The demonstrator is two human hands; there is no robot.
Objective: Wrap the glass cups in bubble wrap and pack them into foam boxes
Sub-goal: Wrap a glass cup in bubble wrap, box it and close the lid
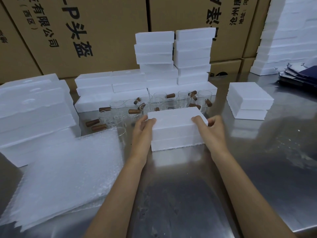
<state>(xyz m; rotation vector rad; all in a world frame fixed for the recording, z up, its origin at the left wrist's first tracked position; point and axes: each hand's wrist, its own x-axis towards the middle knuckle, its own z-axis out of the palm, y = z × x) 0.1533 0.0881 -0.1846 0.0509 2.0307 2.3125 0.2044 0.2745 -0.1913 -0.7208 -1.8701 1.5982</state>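
Both hands held a closed foam box on the steel table, left hand gripping one end, right hand the other, glass cups just beyond the fingers

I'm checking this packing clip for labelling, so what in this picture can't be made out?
Head view only:
- Inside of the foam box gripped by the left hand and right hand: closed, so any contents are hidden.
- Count of the glass cups: they overlap, and the box covers the nearest ones.
- Number of bubble wrap sheets: translucent layers blur together, cut by the left edge.
- Dark items at the right edge: cut off, unidentifiable.
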